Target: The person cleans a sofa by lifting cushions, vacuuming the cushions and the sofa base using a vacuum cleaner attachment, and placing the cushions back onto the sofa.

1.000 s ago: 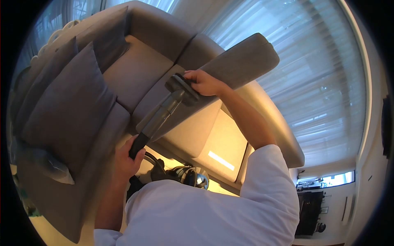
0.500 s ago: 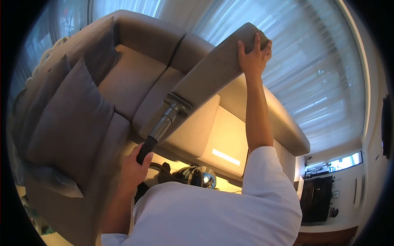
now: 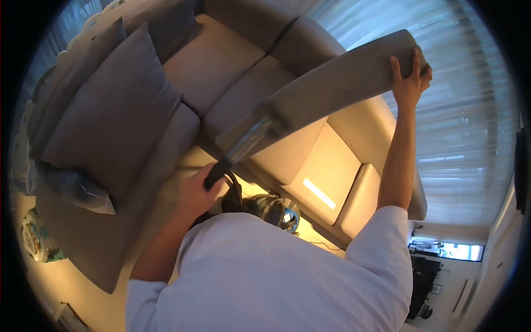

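My left hand (image 3: 198, 192) is wrapped round the black grip of a vacuum cleaner wand (image 3: 248, 145). Its wide floor head (image 3: 271, 119), smeared by motion, lies against the lower left part of a long grey-beige sofa cushion (image 3: 337, 83). At that cushion's far upper right end, my right hand (image 3: 410, 86) grips the edge with fingers spread over it, holding it tilted up above the sofa (image 3: 301, 157). From the grip, a black hose (image 3: 237, 191) curves down toward the vacuum cleaner body (image 3: 271, 209), partly hidden by my white shirt.
Grey throw pillows (image 3: 113, 116) lean on the sofa's left side, near a small crumpled-looking grey cushion (image 3: 83, 191). Sheer curtains (image 3: 464, 127) hang behind. A round patterned object (image 3: 34, 238) stands at the left, beside the sofa. A cable (image 3: 321, 243) runs over the lit floor.
The view has shifted, so the sofa, cushion and right hand appear farther right. The wand and its head have moved against the cushion. Both hands keep their grips.
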Tool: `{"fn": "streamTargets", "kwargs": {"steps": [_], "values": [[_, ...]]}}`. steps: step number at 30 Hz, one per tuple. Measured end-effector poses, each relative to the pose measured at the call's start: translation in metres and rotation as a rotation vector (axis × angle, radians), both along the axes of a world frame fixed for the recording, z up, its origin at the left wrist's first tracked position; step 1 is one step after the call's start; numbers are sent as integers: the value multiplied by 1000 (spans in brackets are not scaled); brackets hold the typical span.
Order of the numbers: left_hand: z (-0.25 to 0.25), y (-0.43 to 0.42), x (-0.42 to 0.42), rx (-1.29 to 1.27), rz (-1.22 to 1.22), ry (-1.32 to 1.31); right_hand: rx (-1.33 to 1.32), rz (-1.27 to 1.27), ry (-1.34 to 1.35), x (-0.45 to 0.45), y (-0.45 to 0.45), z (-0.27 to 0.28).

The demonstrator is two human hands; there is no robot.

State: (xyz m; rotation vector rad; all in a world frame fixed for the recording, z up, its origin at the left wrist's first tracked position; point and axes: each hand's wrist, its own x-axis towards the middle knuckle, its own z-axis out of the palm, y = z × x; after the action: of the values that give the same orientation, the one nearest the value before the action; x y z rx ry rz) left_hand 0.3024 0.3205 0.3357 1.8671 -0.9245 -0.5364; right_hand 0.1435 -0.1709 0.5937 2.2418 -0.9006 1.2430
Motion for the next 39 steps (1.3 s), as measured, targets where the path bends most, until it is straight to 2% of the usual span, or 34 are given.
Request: {"fn": "streamTargets", "kwargs": {"steps": [2, 3, 6, 9, 10, 11, 13, 16, 18, 19, 21, 22, 23, 24, 25, 27, 31, 33, 35, 37, 39], "values": [[-50, 52, 1, 126, 42, 41, 6, -28, 16, -6, -16, 8], [-46, 62, 1, 226, 76, 64, 9, -31, 22, -9, -22, 10], [-23, 71, 3, 262, 103, 144, -10, -3, 37, -15, -36, 13], [39, 16, -1, -124, 44, 163, -110, -8, 95, -17, -48, 9], [53, -6, -1, -139, -29, 203, -173, 33, 150, -18, -58, 10], [63, -25, -6, -224, -30, -31, -186, 13, 112, -10, -40, 8], [64, -55, -16, -316, -57, -104, -136, -49, 105, -4, -33, 4], [33, -63, -23, -251, -71, -45, -57, -27, 111, -1, -36, 6], [-5, -33, -18, -67, -68, 89, -55, -33, 148, -7, -54, 12], [-50, -15, -21, -52, 32, -34, -60, -47, 148, -10, -63, 13], [-128, 46, -18, 96, 122, 130, -42, -24, 153, -16, -80, 16], [-170, 80, -22, 71, 194, 76, -3, -63, 145, -15, -76, 15], [-173, 104, -18, 171, 194, 104, -10, -74, 141, -14, -74, 16], [-167, 115, -14, 272, 198, 134, -4, -106, 131, -13, -74, 15], [-152, 111, -10, 263, 197, 131, 1, -133, 120, -10, -76, 14], [-97, 95, -6, 356, 273, 156, -97, -164, 151, -8, -90, 6], [21, -12, 1, -104, 111, 144, -180, 208, 160, 10, -56, 3], [81, -55, 0, -231, 2, 82, -172, 92, 104, 18, -32, -7], [112, -93, -2, -451, -44, -11, 15, 185, 30, 27, 11, -9], [147, -118, 2, -427, -36, -103, 70, 256, 18, 30, 25, -6], [155, -123, 11, -397, -54, -97, 27, 322, 91, 27, 18, 1]]}}
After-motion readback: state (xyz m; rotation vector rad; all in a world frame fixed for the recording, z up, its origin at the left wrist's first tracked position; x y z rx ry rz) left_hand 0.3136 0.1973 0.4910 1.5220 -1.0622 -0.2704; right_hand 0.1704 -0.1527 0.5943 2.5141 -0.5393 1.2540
